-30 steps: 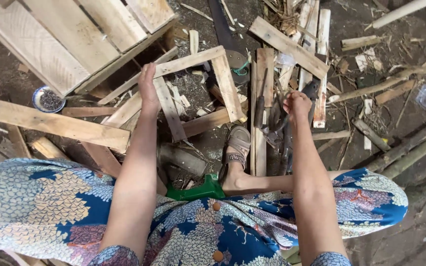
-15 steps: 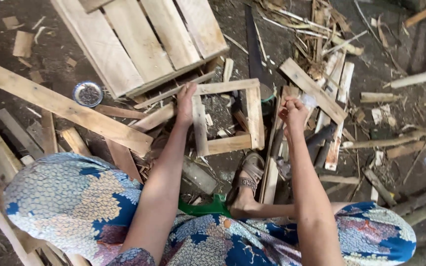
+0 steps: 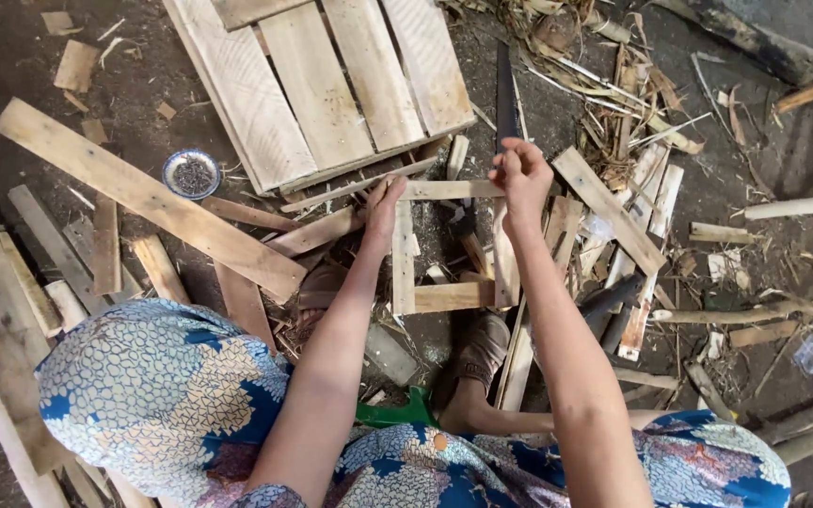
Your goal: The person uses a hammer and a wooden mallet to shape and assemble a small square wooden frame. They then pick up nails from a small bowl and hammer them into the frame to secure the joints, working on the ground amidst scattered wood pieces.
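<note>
A square wooden frame [image 3: 444, 245] lies on the ground under both hands. The left hand [image 3: 385, 202] clasps its far left corner, fingers wrapped over the slat. The right hand [image 3: 522, 174] is closed at the far right corner, fingertips pinched; whether they hold something small cannot be told. Just beyond the hands lies a slatted pallet [image 3: 331, 85]. A small metal bowl [image 3: 191, 173] sits well left, beside a long plank [image 3: 143, 198]. A sandalled foot [image 3: 482, 350] rests near the frame's near edge.

Slatted pallet [image 3: 331, 85] beside small metal bowl [image 3: 192, 173]; long plank [image 3: 143, 196]; scattered offcuts
</note>
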